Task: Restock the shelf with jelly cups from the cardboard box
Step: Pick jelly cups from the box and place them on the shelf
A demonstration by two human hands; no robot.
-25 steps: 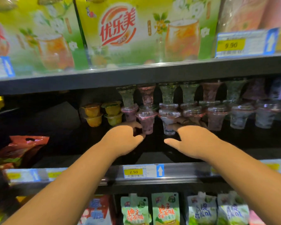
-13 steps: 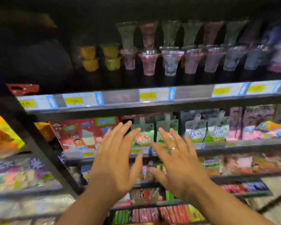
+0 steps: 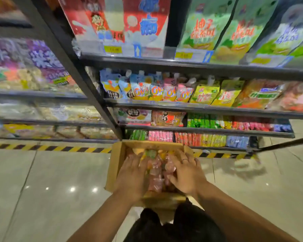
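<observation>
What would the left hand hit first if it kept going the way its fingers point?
Most likely the jelly cups heaped in the cardboard box: the left hand points forward and down into them. Whether it touches them now is too blurred to tell.

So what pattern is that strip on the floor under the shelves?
Yellow and black diagonal stripes on the floor strip, clearest in the head view.

A grocery shop: dark metal shelves [image 3: 182,66] carry rows of bright snack pouches [image 3: 168,91], yellow price tags [image 3: 113,49] sit on the shelf edges, and striped hazard tape [image 3: 51,148] lines the glossy tiled floor [image 3: 42,180].
</observation>
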